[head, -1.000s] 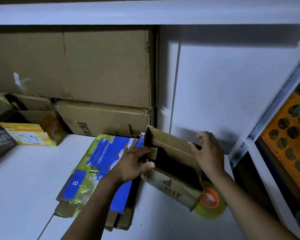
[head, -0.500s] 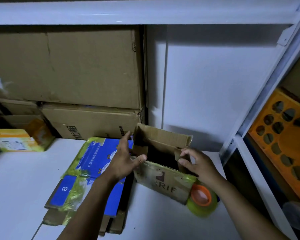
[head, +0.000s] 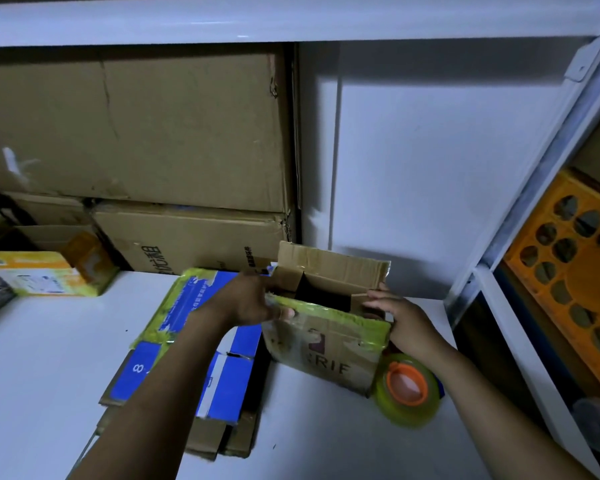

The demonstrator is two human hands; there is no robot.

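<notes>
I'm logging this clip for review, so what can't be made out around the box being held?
Head view, small cardboard box: inside lost in shadow.
Head view, its print: only RIF reads; glossy tape covers the rest.
Head view, right hand: thumb hidden by the box corner, grip unclear.
Head view, orange crate: cut off by the right edge.

The box has swung round from its slant of a second ago, and its taped front wall now faces the person squarely with the opening turned upward. The left hand, which lay flat against the left flap, has moved to the front left corner and grips the top edge there. The right hand has dropped from the far rim and holds the box by its right side flap. More of the tape roll is uncovered at the box's right lower corner.
</notes>
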